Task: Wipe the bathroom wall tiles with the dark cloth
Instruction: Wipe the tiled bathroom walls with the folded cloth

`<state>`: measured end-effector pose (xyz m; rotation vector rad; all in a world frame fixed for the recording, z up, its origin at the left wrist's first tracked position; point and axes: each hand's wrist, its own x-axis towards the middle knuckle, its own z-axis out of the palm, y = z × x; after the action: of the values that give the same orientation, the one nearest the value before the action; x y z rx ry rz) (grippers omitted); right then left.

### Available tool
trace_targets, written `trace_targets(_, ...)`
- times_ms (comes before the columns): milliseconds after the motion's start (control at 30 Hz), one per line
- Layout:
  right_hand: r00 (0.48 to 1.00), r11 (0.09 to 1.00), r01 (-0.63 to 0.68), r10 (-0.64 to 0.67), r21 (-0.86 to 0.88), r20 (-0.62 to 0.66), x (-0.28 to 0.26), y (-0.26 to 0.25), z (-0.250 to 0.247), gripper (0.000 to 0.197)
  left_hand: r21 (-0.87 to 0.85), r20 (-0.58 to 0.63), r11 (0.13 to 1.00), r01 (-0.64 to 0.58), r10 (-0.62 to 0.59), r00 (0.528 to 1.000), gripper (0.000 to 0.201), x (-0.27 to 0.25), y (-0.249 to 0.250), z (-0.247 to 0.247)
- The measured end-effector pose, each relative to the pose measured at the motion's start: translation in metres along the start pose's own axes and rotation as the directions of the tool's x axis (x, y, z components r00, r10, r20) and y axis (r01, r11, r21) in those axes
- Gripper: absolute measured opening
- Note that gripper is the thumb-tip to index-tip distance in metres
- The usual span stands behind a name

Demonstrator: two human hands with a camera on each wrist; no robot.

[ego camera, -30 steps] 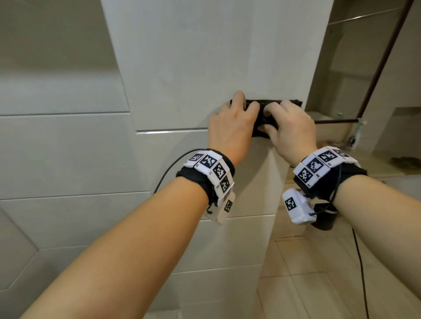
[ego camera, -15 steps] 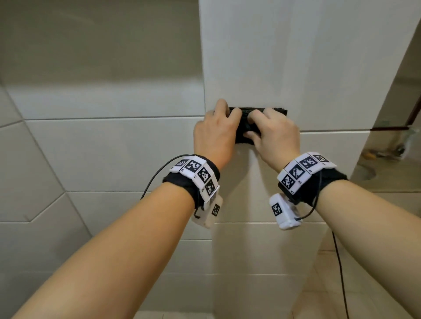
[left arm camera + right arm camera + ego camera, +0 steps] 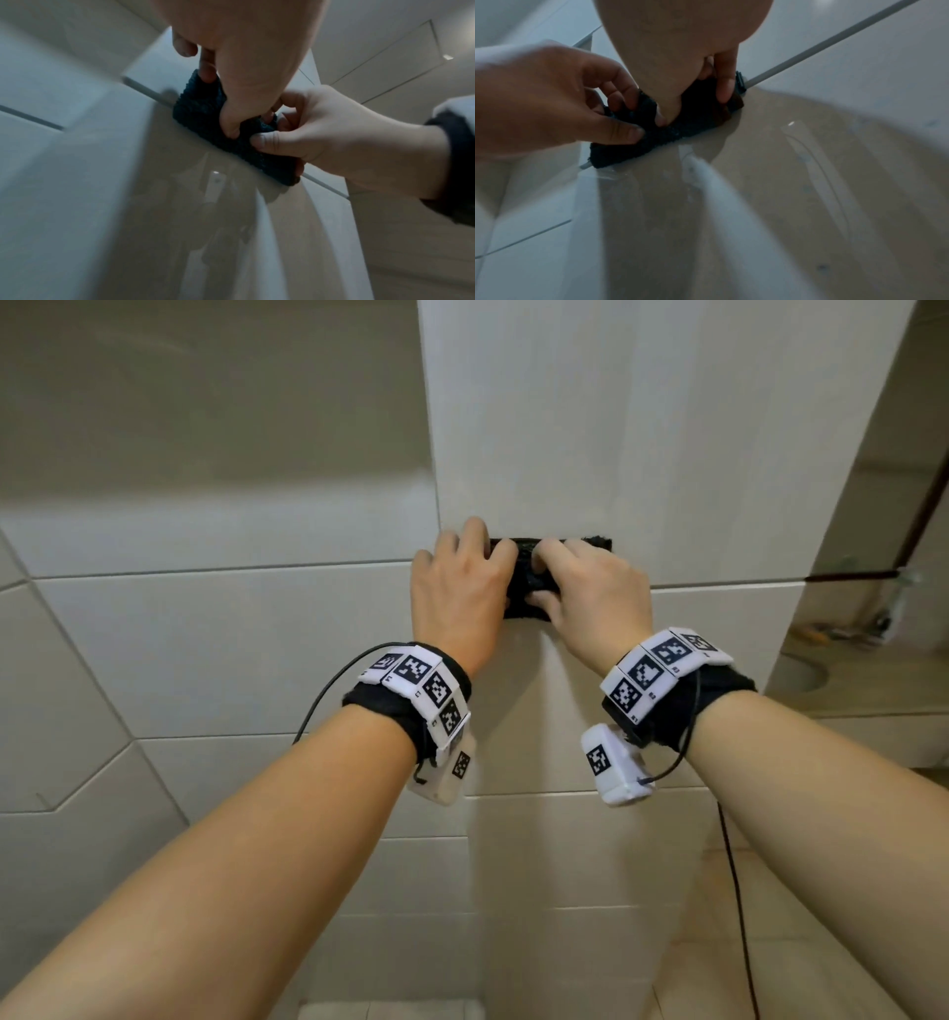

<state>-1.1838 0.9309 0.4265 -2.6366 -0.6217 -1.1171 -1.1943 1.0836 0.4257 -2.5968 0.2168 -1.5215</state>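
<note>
Head view: glossy pale wall tiles (image 3: 616,428), grey grout lines; dark cloth (image 3: 524,588), knobbly, folded, frame centre, flat on tile joint; left hand (image 3: 457,593), right hand (image 3: 590,598) fingers curled, pinching cloth

Cloth (image 3: 524,588) on wall tiles (image 3: 667,454), under both hands (image 3: 462,588).

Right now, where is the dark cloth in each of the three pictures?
Head: dark cloth just above center, mostly hidden between both hands.
Left wrist: upper middle, under the fingers.
Right wrist: left of center, under the fingers.
Shared landmark: the grout line it lies along.
</note>
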Motion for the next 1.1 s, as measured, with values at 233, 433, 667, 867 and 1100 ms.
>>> trace_targets(233,1.000,0.999,-0.013,0.013,-0.031,-0.021,-0.012,0.056,-0.013,0.024,0.001,-0.066,0.997,-0.073,0.072,0.995,0.019,0.017,0.055,0.007)
trace_targets(433,1.000,0.999,-0.004,0.003,-0.052,-0.019,-0.017,0.083,-0.021,0.021,-0.031,-0.096,0.996,-0.083,0.080,0.992,0.026,0.024,0.083,0.012)
trace_targets(667,0.998,0.995,-0.056,0.056,-0.084,0.002,-0.036,0.142,-0.042,0.021,-0.138,-0.126,0.984,-0.110,0.092,0.988,0.021,0.040,0.149,0.021)
trace_targets(867,0.996,0.989,-0.089,0.086,-0.121,-0.023,-0.050,0.190,-0.056,0.020,-0.191,-0.136,0.974,-0.123,0.098,0.986,0.021,0.054,0.204,0.030)
trace_targets(1100,0.992,0.992,-0.098,0.103,0.075,-0.074,-0.044,0.199,-0.063,0.023,-0.173,0.016,0.978,-0.115,0.119,0.993,0.024,0.068,0.209,0.016)
